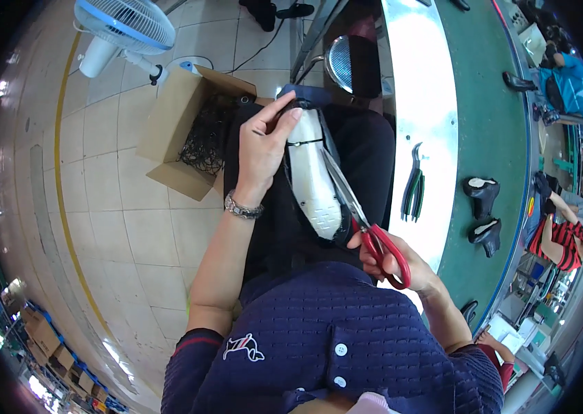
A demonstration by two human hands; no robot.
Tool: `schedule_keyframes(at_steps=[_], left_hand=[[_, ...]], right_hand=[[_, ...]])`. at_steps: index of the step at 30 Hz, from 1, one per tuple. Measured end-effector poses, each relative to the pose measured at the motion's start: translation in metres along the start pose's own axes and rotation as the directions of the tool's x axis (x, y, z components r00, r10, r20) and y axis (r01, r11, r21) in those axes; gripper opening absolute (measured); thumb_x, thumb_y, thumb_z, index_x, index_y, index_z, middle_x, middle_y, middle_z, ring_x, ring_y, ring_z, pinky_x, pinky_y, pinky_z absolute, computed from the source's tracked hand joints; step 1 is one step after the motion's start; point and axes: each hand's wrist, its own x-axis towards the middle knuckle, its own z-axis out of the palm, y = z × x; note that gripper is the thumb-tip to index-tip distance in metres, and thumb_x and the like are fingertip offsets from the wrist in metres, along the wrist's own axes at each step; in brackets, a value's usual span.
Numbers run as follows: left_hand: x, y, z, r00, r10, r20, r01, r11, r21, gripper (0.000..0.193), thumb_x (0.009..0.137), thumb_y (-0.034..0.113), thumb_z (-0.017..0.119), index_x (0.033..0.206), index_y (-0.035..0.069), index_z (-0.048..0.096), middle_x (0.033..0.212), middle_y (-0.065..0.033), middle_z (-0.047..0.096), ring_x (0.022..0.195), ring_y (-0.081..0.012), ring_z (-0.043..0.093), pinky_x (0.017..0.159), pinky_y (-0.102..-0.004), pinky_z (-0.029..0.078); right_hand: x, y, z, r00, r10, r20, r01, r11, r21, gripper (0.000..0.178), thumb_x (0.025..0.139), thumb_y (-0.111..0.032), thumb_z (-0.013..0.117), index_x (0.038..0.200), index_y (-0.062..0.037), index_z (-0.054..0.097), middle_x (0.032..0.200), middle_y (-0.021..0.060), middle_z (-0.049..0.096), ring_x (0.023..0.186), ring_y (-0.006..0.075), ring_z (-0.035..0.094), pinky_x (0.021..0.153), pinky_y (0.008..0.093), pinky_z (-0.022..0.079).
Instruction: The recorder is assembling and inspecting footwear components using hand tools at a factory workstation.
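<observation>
Over my lap is a black shoe upper on a white last [314,176], its pale bottom side facing up. A thin dark cord crosses that bottom near the far end. My left hand [268,138] grips the far end between thumb and fingers. In my right hand [393,257] is a pair of scissors with red handles [403,259]. Their metal blades point away from me along the upper's right edge, with the tips near the cord. Whether the blades touch the cord or the upper, I cannot tell.
To my right, pliers with green and black handles [413,193] lie on a metal bench top [426,103]. Black shoes [482,196] sit on the green belt beyond. An open carton [167,138] of dark strands and a fan [126,27] stand left. Other people work at the right.
</observation>
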Motion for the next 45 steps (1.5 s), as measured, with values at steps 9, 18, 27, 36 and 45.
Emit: schedule_keyframes(at_steps=[9, 18, 27, 36, 45], left_hand=[[-0.047, -0.013, 0.013, 0.921, 0.373, -0.108, -0.306, 0.869, 0.389, 0.053, 0.102, 0.022, 0.049, 0.150, 0.007, 0.033, 0.134, -0.0092, 0.057, 0.108, -0.0102, 0.054, 0.094, -0.0219, 0.040], [-0.048, -0.004, 0.008, 0.682, 0.727, 0.080, -0.456, 0.337, 0.823, 0.015, 0.095, 0.010, 0.057, 0.095, 0.000, 0.068, 0.101, -0.0091, 0.069, 0.094, -0.0262, 0.064, 0.083, -0.0323, 0.049], [-0.059, 0.098, 0.024, 0.254, 0.955, -0.153, -0.504, 0.266, 0.822, 0.031, 0.101, 0.015, 0.044, 0.087, -0.006, 0.063, 0.087, -0.0167, 0.064, 0.076, -0.0261, 0.062, 0.070, -0.0351, 0.051], [-0.002, -0.007, -0.127, 0.901, 0.434, -0.012, -0.029, 0.087, 0.996, 0.045, 0.100, 0.026, 0.052, 0.131, -0.007, 0.051, 0.134, -0.0239, 0.050, 0.120, -0.0384, 0.052, 0.102, -0.0410, 0.043], [-0.041, 0.020, 0.032, 0.526, 0.309, 0.792, -0.821, -0.056, 0.568, 0.046, 0.094, 0.031, 0.056, 0.132, 0.004, 0.057, 0.139, -0.0158, 0.051, 0.136, -0.0329, 0.040, 0.113, -0.0454, 0.028]], right_hand=[[0.035, -0.003, 0.014, 1.000, 0.017, -0.006, -0.017, 1.000, 0.010, 0.067, 0.091, -0.068, 0.045, 0.099, -0.0036, 0.060, 0.066, 0.0010, 0.052, 0.053, 0.0090, 0.053, 0.045, 0.0212, 0.043], [0.029, 0.019, 0.018, 0.973, -0.120, -0.196, 0.088, 0.983, -0.161, 0.055, 0.096, -0.058, 0.047, 0.084, -0.0042, 0.055, 0.055, -0.0017, 0.047, 0.041, 0.0083, 0.048, 0.040, 0.0214, 0.039], [-0.009, 0.121, -0.090, 0.354, -0.304, -0.884, -0.074, 0.933, -0.351, 0.038, 0.086, -0.036, 0.072, 0.098, -0.0006, 0.067, 0.071, 0.0063, 0.061, 0.066, 0.0158, 0.060, 0.061, 0.0287, 0.046], [-0.067, 0.205, -0.132, 0.050, -0.447, -0.893, -0.538, 0.741, -0.401, 0.040, 0.077, -0.026, 0.076, 0.104, 0.0007, 0.066, 0.093, 0.0178, 0.065, 0.081, 0.0342, 0.064, 0.073, 0.0436, 0.050], [0.017, 0.122, -0.137, 0.140, -0.637, -0.758, -0.310, 0.699, -0.644, 0.048, 0.079, -0.022, 0.073, 0.121, -0.0036, 0.059, 0.116, 0.0176, 0.059, 0.109, 0.0353, 0.057, 0.091, 0.0422, 0.047]])
